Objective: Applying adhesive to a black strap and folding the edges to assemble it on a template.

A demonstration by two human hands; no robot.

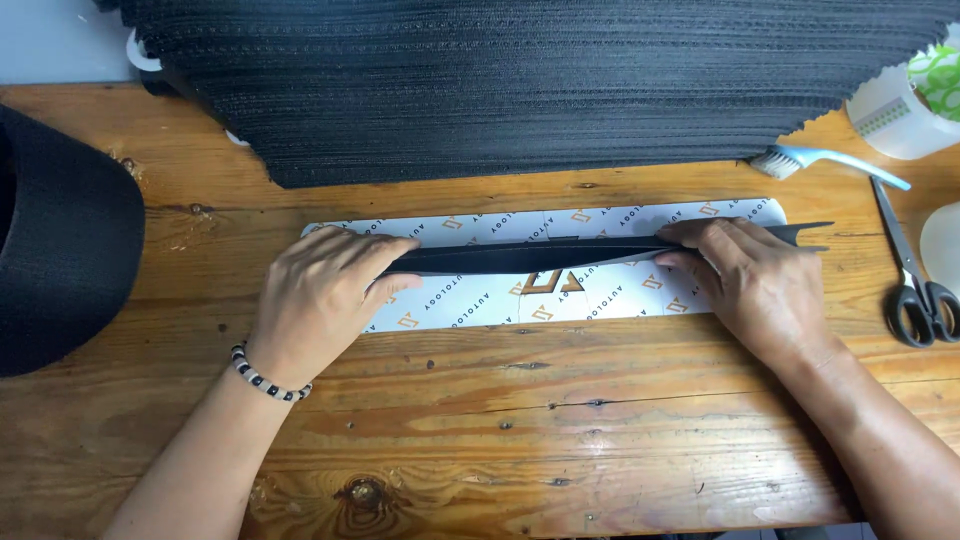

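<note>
1. Two hands press on one long black strip [520, 257] in the head view. The strip lies on a white printed card [560, 300], which rests flat on the wooden counter [500, 420].
2. Left hand [325, 290] covers the strip's left end, fingers [385, 246] curled down over its upper edge and thumb against its lower edge, so they close on the strip.
3. Right hand [750, 275] pins the strip near its right end, fingers flat and close together on it.
4. The strip's long axis runs left to right, parallel to the card's long edges; its narrow pointed tip juts past the card's right end.
5. I judge the strip thin, light and bendy, likely to flop if lifted at one end, so holding both ends suits it.
6. Beyond the card sits a stack of black ribbed sheets [520, 90]; right of the card lie a brush [830, 160] and scissors [915, 280].
</note>
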